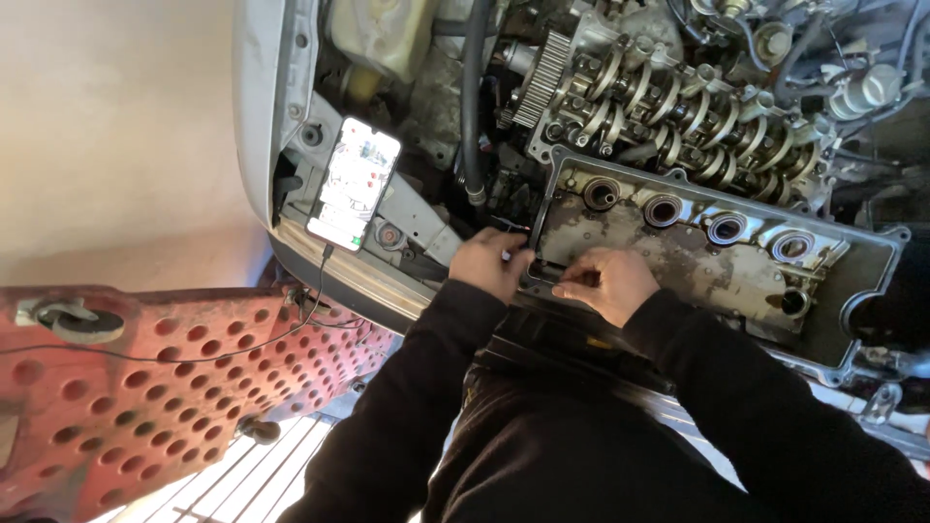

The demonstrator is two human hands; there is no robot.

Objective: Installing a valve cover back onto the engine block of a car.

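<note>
Grimy grey metal valve cover (697, 257), underside up, resting across the engine bay: left hand (492, 261) and right hand (605, 283) pinch its black rubber gasket (539, 242) along the near edge.

A pale beige wall (107, 126) fills the upper left, evenly lit and bare. Below it sits a red metal panel (145, 387) dotted with round holes, paint worn and grimy. At the bottom a light slatted floor grate (257, 475) catches bright light, with a thin black cable (242, 344) trailing across the red panel
</note>
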